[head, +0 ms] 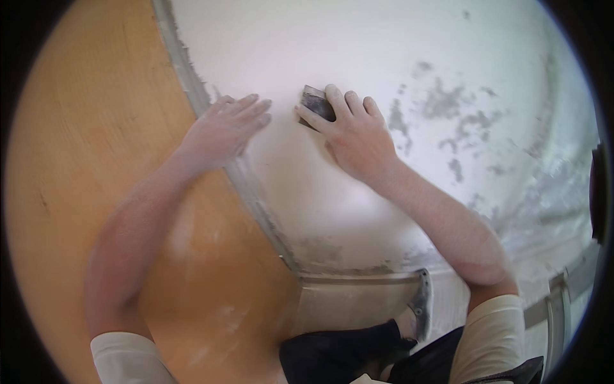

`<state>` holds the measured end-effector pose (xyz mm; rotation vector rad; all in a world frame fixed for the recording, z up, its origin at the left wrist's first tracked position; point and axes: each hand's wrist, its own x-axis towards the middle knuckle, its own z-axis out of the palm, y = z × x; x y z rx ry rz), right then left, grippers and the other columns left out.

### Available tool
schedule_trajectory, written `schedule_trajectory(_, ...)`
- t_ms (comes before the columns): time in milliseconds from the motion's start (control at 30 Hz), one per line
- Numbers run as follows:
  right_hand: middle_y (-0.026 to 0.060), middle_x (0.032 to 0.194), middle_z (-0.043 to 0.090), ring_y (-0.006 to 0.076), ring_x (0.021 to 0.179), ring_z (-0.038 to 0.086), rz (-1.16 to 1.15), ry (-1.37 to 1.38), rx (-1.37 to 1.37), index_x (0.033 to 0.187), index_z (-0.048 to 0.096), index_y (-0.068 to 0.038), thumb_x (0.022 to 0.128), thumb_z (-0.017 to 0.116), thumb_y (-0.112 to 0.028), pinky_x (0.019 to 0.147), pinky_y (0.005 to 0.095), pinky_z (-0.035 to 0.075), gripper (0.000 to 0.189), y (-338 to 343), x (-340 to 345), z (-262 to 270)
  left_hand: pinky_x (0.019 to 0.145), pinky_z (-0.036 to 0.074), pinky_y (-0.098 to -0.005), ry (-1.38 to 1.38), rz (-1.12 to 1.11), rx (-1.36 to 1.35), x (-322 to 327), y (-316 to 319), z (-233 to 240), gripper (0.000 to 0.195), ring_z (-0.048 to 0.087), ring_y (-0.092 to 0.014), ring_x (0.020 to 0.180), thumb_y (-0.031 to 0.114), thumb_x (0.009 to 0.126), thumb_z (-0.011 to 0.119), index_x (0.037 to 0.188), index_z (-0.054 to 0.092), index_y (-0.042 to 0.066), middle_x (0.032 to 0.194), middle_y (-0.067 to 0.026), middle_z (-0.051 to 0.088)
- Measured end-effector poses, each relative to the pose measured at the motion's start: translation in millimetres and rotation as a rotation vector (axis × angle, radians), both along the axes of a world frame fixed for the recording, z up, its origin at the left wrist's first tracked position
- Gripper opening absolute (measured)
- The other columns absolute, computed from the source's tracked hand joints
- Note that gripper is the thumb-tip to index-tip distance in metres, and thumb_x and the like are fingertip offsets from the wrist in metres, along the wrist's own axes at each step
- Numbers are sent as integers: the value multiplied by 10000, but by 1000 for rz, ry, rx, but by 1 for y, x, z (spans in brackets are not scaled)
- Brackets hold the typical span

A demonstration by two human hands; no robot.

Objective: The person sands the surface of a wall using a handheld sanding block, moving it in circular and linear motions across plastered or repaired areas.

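Near the middle, my right hand point(360, 129) is closed around a small dark sanding block point(315, 106), pressed to a white, dusty surface point(312, 192). Its thumb lies across the block's near side and the fingers on the far side. To the left, my left hand point(232, 120) rests palm down with its fingers apart, across the grey edge strip and onto the white surface. It holds nothing. Pale dust coats both hands. The block's underside is hidden.
An orange-brown wooden panel point(105, 120) meets the white surface along a grey strip point(256, 206). Grey patches point(443, 101) mark the white surface at the right. My foot in a grey shoe point(421, 307) and dark-clad legs are below. Metal framing point(556, 312) stands at the lower right.
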<state>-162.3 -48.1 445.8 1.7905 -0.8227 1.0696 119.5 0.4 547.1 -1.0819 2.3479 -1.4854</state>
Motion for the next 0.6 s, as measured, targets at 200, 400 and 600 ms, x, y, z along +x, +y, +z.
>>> schedule_trajectory(200,114,1305,568,293,1017,600,356,-507,36,1391,685,-285,882,723,-129,849,415,510,533,-15,82,-8,1210,376,-476,457,-67,195,6,11,4,596,482,-319,1447,89,932,632,1519,533,126,1560,-126,513)
schedule_trajectory(400,166,1330,540,349,1119,609,805,-595,246,1457,649,-255,788,846,-197,962,476,525,699,-22,137,-27,1035,486,-388,1121,187,463,-15,32,8,540,616,-229,1147,124,1011,622,1532,504,48,1335,-105,646)
schedule_trajectory(600,141,1334,537,336,1137,607,767,-613,216,1434,673,-289,828,836,-192,984,477,516,635,-32,111,-14,968,500,-339,1282,168,548,-27,21,11,488,626,-143,1066,200,1063,666,1513,544,52,1259,-42,676)
